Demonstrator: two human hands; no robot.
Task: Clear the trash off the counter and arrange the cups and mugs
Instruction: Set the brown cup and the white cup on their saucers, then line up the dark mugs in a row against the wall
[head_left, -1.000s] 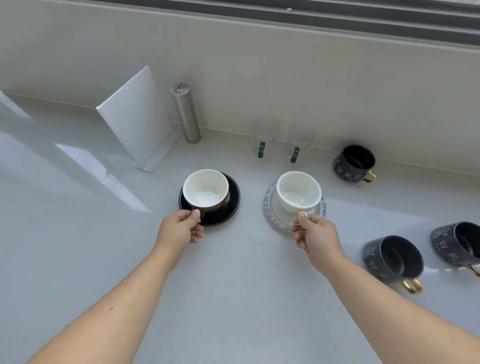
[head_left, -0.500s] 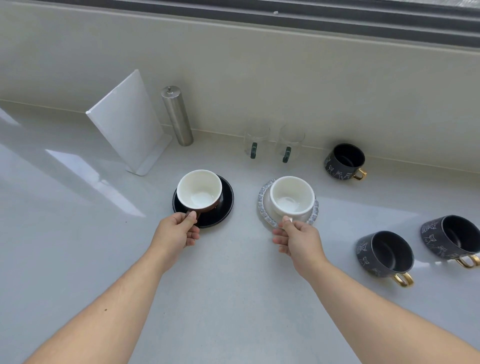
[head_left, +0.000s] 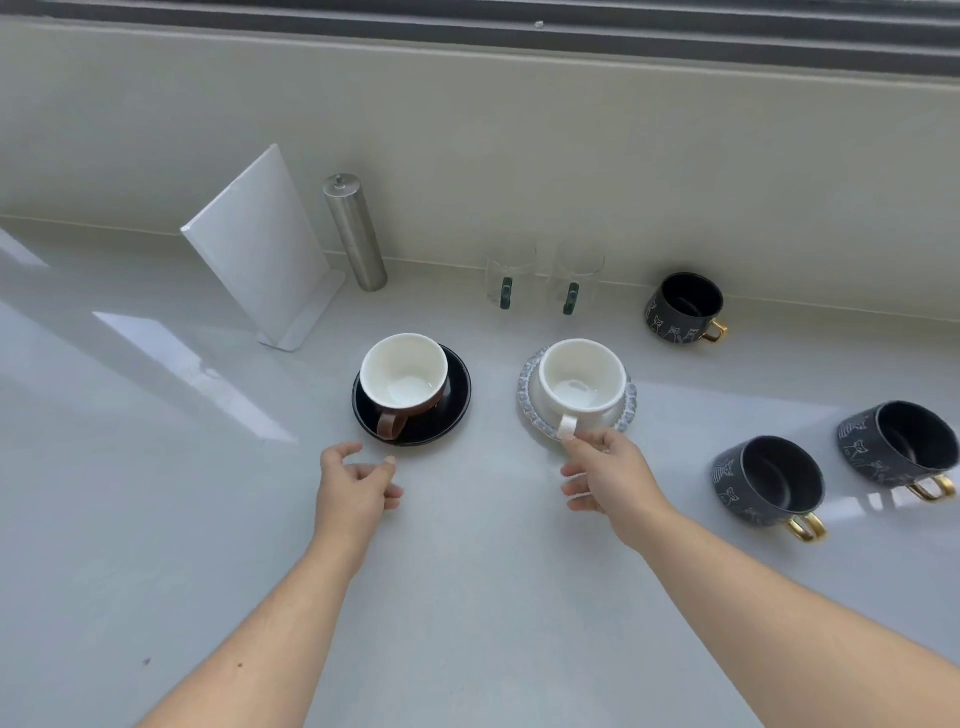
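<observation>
A brown cup (head_left: 404, 375) with a white inside stands on a black saucer (head_left: 460, 402), handle toward me. Right of it a white cup (head_left: 582, 374) sits on a blue-patterned saucer (head_left: 525, 387). My left hand (head_left: 358, 488) hovers just in front of the black saucer, fingers apart, touching nothing. My right hand (head_left: 608, 478) is in front of the white cup, fingers loosely spread, with the thumb tip just touching the end of its handle. Three dark mugs with gold handles stand at back (head_left: 683, 306) and right (head_left: 769, 480), (head_left: 898, 441).
Two clear glass mugs with green handles (head_left: 509, 275), (head_left: 576, 275) stand against the back wall. A steel cylinder (head_left: 356, 234) and a tilted white board stand (head_left: 260, 244) are at back left. Pale counter (head_left: 467, 597) stretches toward me.
Both cups on their saucers shifted slightly. My left hand let go of the brown cup's handle and drew back; my right hand loosened its grip on the white cup's handle.
</observation>
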